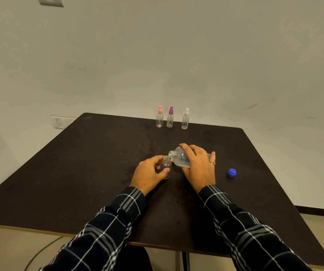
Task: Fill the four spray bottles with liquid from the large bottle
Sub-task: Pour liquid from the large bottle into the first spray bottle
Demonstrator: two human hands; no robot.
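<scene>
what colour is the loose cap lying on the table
Blue; the cap shows in the head view.

Desk (79, 173): broad bare surface left of and nearer than the blue cap (231, 172). Obstacles: three capped spray bottles (170, 119) in a row far behind the cap; both hands with bottles just left of it.

Dark brown table (79, 173) fills lower frame, far edge against wall. Wall (157, 55) off-white, scuffed; dark marks at upper right and mid right. Switch plate (50, 0) upper left, socket (59, 122) at mid left. Beige floor (323, 231) lower right, dark skirting (321, 211) above it
</scene>
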